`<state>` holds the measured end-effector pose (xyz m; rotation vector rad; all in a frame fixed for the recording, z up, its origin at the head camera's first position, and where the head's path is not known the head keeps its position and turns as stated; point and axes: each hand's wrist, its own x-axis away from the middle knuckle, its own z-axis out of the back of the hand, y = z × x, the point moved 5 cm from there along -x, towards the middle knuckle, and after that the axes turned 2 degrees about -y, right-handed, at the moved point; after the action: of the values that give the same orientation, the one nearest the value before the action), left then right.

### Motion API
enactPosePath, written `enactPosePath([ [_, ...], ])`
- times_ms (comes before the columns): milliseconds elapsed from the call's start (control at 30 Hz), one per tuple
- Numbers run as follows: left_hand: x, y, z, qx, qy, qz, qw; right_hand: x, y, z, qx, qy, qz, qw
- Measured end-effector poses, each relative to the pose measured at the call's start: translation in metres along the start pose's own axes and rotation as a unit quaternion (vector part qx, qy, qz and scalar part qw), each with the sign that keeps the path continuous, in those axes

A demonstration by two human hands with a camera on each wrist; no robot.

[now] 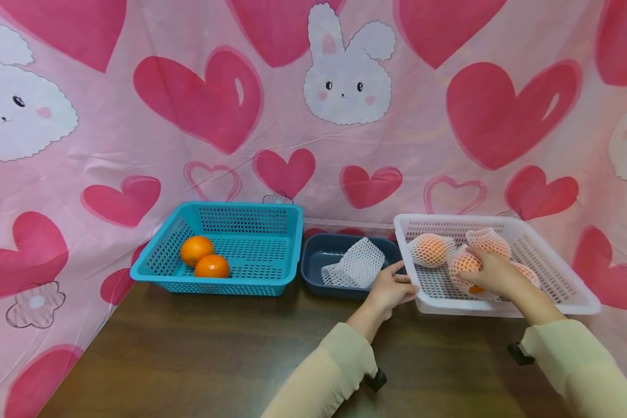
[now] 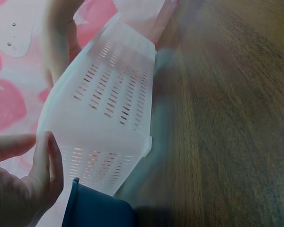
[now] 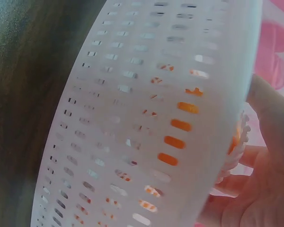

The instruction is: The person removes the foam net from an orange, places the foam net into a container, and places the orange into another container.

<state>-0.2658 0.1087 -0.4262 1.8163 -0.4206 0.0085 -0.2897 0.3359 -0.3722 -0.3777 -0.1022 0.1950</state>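
My right grip [image 1: 493,273], at the right of the frame, curls round a netted orange [image 1: 458,268], thumb and fingers on its foam sleeve; bare orange skin shows at its lower edge. The fruit sits within the white basket [image 1: 559,284], near its front side, with other netted fruits [image 1: 432,251] close about it. My left grip [image 1: 388,292], right of centre, pinches the basket's front left corner at the rim between thumb and finger. Just beside it, near the middle of the frame, white foam nets [image 1: 363,264] lie in a dark blue tray [image 1: 321,247]. Left of that tray, the turquoise basket [image 1: 256,255] holds two bare oranges [image 1: 197,251], touching. All the containers stand on the brown wooden desk [image 1: 188,348], before a pink heart-patterned cloth [image 1: 287,116].
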Motion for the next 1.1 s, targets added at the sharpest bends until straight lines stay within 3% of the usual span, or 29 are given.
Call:
enactPosePath([
  [433, 0.0, -0.001, 0.004, 0.002, -0.02, -0.003, 0.9998, 0.014, -0.02, 0.012, 0.015, 0.036, 0.019, 0.999],
  [867, 0.002, 0.002, 0.007, 0.002, -0.03, -0.003, 0.9995, 0.024, -0.061, 0.017, 0.025, 0.073, 0.063, 0.995],
  [1100, 0.004, 0.001, 0.011, 0.018, -0.049, -0.004, 0.9986, 0.03, -0.081, 0.013, 0.004, 0.067, 0.069, 0.995],
])
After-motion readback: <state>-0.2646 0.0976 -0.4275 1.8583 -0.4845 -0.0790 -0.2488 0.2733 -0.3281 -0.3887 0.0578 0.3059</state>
